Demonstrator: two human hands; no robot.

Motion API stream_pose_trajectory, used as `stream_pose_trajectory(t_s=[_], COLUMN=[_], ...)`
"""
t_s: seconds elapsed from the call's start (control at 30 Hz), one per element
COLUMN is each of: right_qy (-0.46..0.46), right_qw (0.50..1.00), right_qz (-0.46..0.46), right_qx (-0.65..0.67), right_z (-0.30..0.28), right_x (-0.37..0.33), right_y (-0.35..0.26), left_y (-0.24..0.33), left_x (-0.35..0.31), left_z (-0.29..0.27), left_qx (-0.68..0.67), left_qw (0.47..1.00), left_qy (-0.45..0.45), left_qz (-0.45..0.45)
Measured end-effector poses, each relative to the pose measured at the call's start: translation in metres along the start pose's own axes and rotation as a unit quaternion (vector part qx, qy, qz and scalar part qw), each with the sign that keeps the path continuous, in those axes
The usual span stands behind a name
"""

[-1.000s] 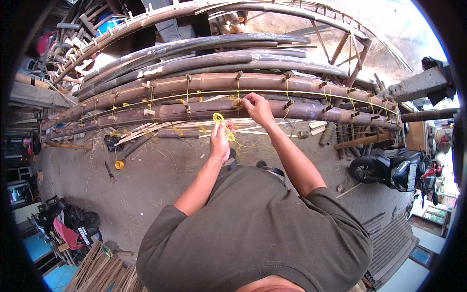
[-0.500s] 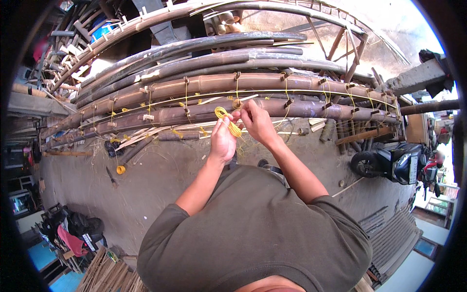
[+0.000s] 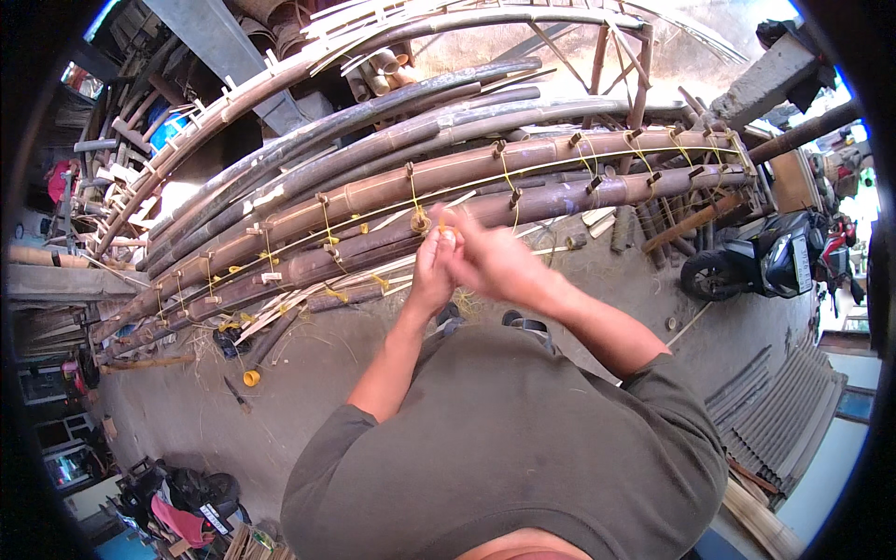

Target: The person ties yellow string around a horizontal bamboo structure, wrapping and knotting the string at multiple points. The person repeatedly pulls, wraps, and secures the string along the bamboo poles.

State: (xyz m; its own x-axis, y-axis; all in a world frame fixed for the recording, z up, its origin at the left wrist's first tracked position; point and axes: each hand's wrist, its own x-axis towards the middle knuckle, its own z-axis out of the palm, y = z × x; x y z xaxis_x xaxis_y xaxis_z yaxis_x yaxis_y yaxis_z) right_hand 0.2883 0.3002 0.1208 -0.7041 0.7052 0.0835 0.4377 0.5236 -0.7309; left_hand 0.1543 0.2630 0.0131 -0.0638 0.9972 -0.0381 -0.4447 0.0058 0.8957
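My left hand (image 3: 433,273) is closed in front of the bamboo frame, at the middle of its near side. A bit of yellow cord (image 3: 443,224) shows at its fingertips; most of the bundle is hidden by the hands. Against it lies my right hand (image 3: 509,266), smeared by motion, so its fingers do not read clearly. Just beyond the hands runs a brown bamboo pole (image 3: 551,201) with pegs, and behind that a second bamboo pole (image 3: 369,193). Yellow ties join the two poles at several pegs. A round knotted tie (image 3: 420,222) sits beside my left fingertips.
More bamboo poles (image 3: 411,131) are stacked behind the frame. On the floor to the left lie a knife (image 3: 237,396) and a pole with a yellow end (image 3: 251,378). A motorbike (image 3: 761,261) stands at right, corrugated sheets (image 3: 779,420) below it.
My view has turned, so the frame slants up to the right. My right hand has moved in over the left. The yellow bundle, plain before, is now mostly covered.
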Motion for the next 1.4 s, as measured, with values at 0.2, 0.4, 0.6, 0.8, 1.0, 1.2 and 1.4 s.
stream_pose_trajectory(t_s=[0.2, 0.4, 0.6, 0.8, 1.0, 1.2, 1.4], right_qy=[-0.055, 0.024, -0.038, -0.192, -0.168, -0.079, -0.13], right_qw=[0.847, 0.648, 0.68, 0.762, 0.424, 0.905, 0.734], right_qz=[0.18, 0.204, 0.174, 0.205, 0.214, 0.047, 0.272], right_qx=[0.498, 0.734, 0.711, 0.583, 0.864, 0.415, 0.609], right_z=[-0.031, -0.03, -0.024, -0.065, -0.002, -0.035, -0.023], right_x=[-0.001, -0.014, -0.038, -0.032, -0.073, -0.065, -0.057], right_y=[0.057, 0.066, 0.065, 0.094, 0.141, 0.064, 0.131], left_y=[0.027, 0.033, 0.034, -0.006, 0.028, -0.034, -0.027], left_x=[-0.007, -0.001, 0.006, 0.01, 0.016, 0.038, 0.0], left_z=[0.036, 0.046, 0.057, 0.051, 0.071, 0.03, 0.059], left_qx=[0.091, 0.096, 0.181, 0.237, 0.125, 0.218, 0.245], left_qw=[0.99, 0.985, 0.981, 0.956, 0.97, 0.974, 0.911], left_qy=[-0.1, -0.132, -0.066, -0.172, -0.201, -0.058, -0.327], left_qz=[-0.05, -0.06, -0.024, -0.028, -0.063, -0.03, -0.06])
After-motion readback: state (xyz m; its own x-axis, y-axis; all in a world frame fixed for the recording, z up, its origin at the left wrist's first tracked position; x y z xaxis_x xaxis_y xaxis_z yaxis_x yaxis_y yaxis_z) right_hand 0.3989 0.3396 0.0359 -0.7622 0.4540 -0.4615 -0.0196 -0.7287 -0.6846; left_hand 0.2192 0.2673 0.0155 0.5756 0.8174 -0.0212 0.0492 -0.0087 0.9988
